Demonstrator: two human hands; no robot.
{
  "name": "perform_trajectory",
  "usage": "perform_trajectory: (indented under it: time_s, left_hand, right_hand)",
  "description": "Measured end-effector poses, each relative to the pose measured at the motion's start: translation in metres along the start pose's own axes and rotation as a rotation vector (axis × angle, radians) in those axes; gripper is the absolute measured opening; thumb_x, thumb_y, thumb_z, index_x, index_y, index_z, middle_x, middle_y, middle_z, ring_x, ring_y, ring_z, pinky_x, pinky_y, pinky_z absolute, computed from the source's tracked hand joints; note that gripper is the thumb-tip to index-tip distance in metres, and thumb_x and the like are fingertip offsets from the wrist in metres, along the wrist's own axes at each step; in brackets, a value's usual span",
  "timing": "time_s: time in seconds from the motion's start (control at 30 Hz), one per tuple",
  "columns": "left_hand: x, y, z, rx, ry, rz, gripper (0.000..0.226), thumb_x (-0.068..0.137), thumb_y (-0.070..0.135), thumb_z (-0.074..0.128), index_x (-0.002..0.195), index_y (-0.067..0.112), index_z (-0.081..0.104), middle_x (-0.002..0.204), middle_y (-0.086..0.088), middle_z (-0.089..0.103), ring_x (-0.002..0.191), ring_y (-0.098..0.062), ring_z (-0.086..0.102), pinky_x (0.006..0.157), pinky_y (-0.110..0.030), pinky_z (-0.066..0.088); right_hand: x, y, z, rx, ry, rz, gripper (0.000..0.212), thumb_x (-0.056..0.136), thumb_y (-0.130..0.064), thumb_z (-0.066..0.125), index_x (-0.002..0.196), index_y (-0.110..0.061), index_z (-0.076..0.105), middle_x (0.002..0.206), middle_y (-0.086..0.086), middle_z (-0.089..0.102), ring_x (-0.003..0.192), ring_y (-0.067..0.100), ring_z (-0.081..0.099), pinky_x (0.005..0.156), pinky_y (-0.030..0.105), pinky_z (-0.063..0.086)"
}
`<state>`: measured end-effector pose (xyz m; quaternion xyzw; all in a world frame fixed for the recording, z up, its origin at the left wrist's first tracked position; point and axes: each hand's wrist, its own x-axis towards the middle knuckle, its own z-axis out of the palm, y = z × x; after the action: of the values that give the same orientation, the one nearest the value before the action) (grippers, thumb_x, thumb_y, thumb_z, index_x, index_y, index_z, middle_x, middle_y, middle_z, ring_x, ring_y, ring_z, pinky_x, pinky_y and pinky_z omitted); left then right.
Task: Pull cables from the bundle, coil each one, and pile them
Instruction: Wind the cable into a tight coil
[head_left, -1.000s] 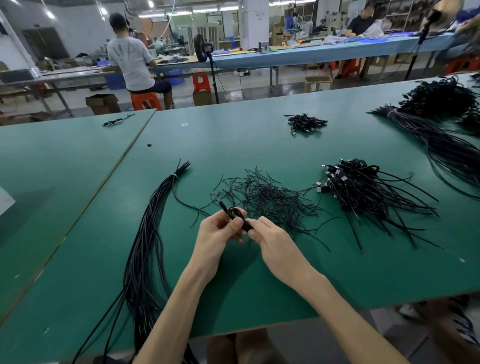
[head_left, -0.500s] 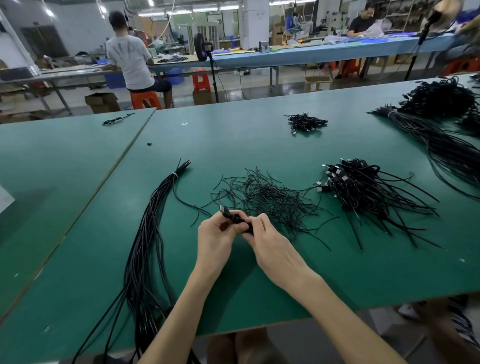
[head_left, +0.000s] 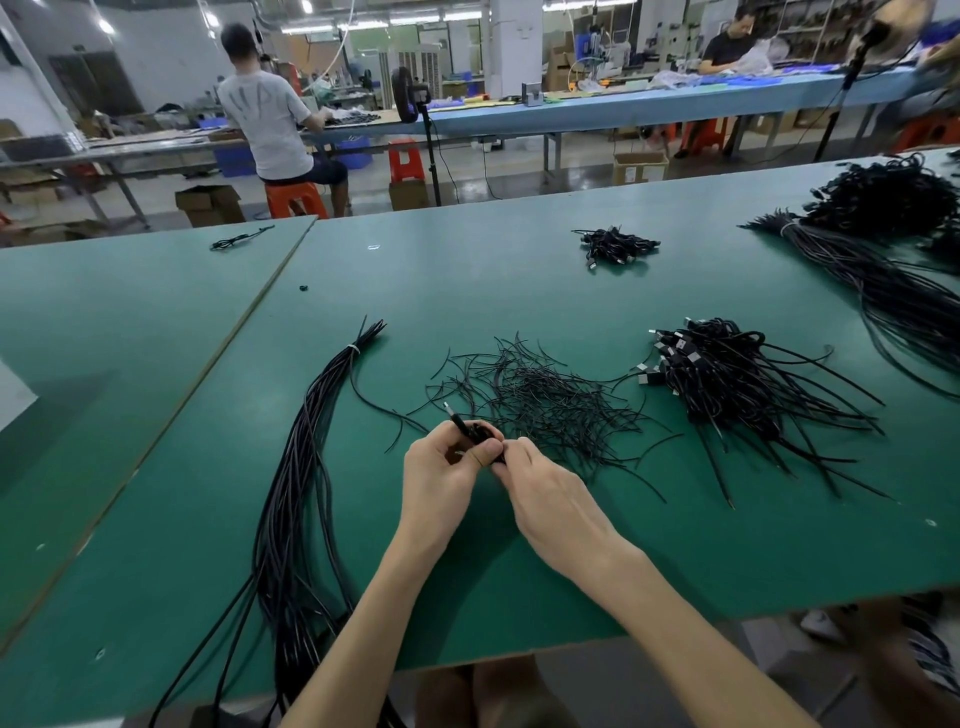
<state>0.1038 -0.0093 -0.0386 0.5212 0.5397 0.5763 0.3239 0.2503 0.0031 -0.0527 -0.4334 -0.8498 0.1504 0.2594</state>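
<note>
We see small black coiled cable (head_left: 475, 434), plug tip poking up-left, pinched between left hand (head_left: 441, 475) and right hand (head_left: 550, 499) above green table (head_left: 519, 280), near loose tie heap (head_left: 545, 400). Bundle (head_left: 306, 493) lies left, pile (head_left: 737, 384) right. Versus half second ago: hands closer together, coil tighter.

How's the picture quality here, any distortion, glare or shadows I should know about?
Head view: wide-angle lens bows the green table's far edge; sharp at centre, softer toward the corners. Overhead strip lights flare a little at the top. Soft shadows lie under both forearms; the left hand and right hand partly hide the coiled cable.
</note>
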Motion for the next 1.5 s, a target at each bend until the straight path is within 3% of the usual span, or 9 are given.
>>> perform_trajectory:
  time_s: [0.13,0.3,0.43,0.63,0.77,0.97,1.1,1.3,1.5]
  left_hand:
    - [0.0,0.001,0.001,-0.003,0.004,-0.021,0.012,0.091,0.003,0.073,0.091,0.015,0.077,0.078,0.005,0.074,0.069,-0.004,0.062,0.067,-0.017,0.046]
    - [-0.001,0.003,0.001,-0.082,-0.028,-0.028,0.011,0.092,0.001,0.072,0.092,0.012,0.076,0.083,-0.009,0.074,0.076,-0.017,0.063,0.072,-0.036,0.053]
    - [-0.001,0.001,-0.001,-0.099,-0.064,-0.028,0.009,0.092,0.004,0.073,0.094,0.013,0.076,0.08,0.001,0.073,0.073,-0.012,0.061,0.064,-0.025,0.05]
    - [-0.001,0.003,-0.004,-0.175,-0.126,-0.055,0.018,0.084,0.03,0.078,0.099,0.019,0.081,0.09,-0.01,0.075,0.078,-0.016,0.059,0.064,-0.025,0.047]
    - [-0.001,0.0,-0.003,-0.161,-0.121,-0.053,0.011,0.091,0.021,0.075,0.097,0.013,0.079,0.084,-0.017,0.07,0.075,-0.018,0.055,0.062,-0.025,0.044]
    - [0.0,0.0,-0.001,-0.138,-0.133,-0.04,0.009,0.094,0.019,0.073,0.1,0.018,0.079,0.086,-0.014,0.073,0.075,-0.014,0.058,0.062,-0.022,0.045]
    - [0.002,0.004,-0.003,-0.129,-0.122,-0.043,0.017,0.094,0.032,0.072,0.108,0.025,0.078,0.086,-0.009,0.076,0.077,-0.014,0.064,0.064,-0.026,0.047]
    - [0.021,0.001,-0.001,0.196,-0.063,-0.065,0.012,0.098,0.013,0.068,0.101,0.019,0.078,0.084,-0.001,0.074,0.071,-0.017,0.07,0.068,-0.029,0.057]
    - [0.034,0.005,0.012,0.657,-0.065,0.027,0.01,0.099,0.028,0.068,0.099,0.018,0.071,0.098,0.003,0.062,0.085,-0.011,0.061,0.081,-0.03,0.052]
  right_hand:
    - [0.0,0.001,0.0,0.073,-0.003,0.023,0.024,0.111,-0.035,0.029,0.092,-0.022,0.038,0.081,-0.008,0.047,0.059,0.012,0.042,0.059,0.031,0.033]
    - [-0.001,0.005,-0.002,0.219,-0.018,0.075,0.027,0.111,-0.035,0.034,0.086,-0.025,0.039,0.077,-0.001,0.057,0.064,0.022,0.053,0.059,0.044,0.045]
    - [-0.001,0.007,-0.004,0.285,-0.02,0.081,0.029,0.111,-0.033,0.035,0.082,-0.032,0.038,0.077,-0.004,0.057,0.065,0.017,0.052,0.063,0.045,0.047]
    - [-0.001,0.009,-0.007,0.346,-0.026,0.078,0.023,0.111,-0.036,0.032,0.103,-0.029,0.052,0.096,-0.003,0.067,0.088,0.019,0.065,0.08,0.048,0.054]
    - [-0.001,0.008,-0.007,0.36,-0.04,0.096,0.026,0.111,-0.04,0.031,0.112,-0.028,0.055,0.102,-0.004,0.068,0.094,0.017,0.066,0.085,0.047,0.055]
    - [0.001,0.008,-0.008,0.389,-0.036,0.101,0.03,0.111,-0.036,0.032,0.105,-0.016,0.055,0.094,0.001,0.066,0.083,0.018,0.064,0.077,0.049,0.054]
    - [0.003,0.008,-0.012,0.536,0.119,0.146,0.034,0.111,-0.032,0.035,0.083,-0.017,0.047,0.069,-0.009,0.05,0.054,0.005,0.038,0.053,0.026,0.036]
    - [0.007,0.02,-0.019,0.813,0.386,0.399,0.038,0.112,-0.033,0.033,0.084,-0.012,0.048,0.06,-0.013,0.038,0.052,0.005,0.032,0.049,0.02,0.031]
    - [0.007,0.022,-0.022,0.96,0.42,0.449,0.037,0.113,-0.031,0.034,0.083,-0.012,0.044,0.055,-0.015,0.037,0.049,0.003,0.031,0.046,0.019,0.029]
